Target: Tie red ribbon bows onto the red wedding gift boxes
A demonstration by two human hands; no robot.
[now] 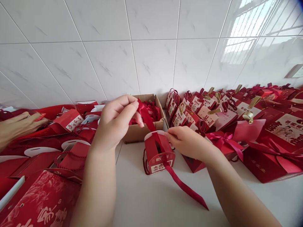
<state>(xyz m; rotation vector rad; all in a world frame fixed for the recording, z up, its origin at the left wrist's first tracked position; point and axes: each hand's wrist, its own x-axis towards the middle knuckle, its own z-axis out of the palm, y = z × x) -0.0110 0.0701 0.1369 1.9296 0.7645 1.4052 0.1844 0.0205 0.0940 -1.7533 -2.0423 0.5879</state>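
Note:
A small red gift box point(159, 149) with a rounded lid flap stands on the white tabletop point(142, 195). A red ribbon point(183, 186) threads through its top; one end trails forward to the right, the other rises to my left hand point(120, 119). My left hand is closed, pinching that raised end between thumb and fingers in front of the cardboard box. My right hand point(187, 142) has its fingers closed at the right edge of the gift box's top, holding it there. Dark red cord shows at the gift box's left side.
A cardboard box point(132, 134) of red ribbons stands behind by the tiled wall point(151, 63). Many finished-looking red boxes point(205, 116) crowd the right. Open red boxes point(42, 160) cover the left, where another person's hand point(21, 124) reaches in.

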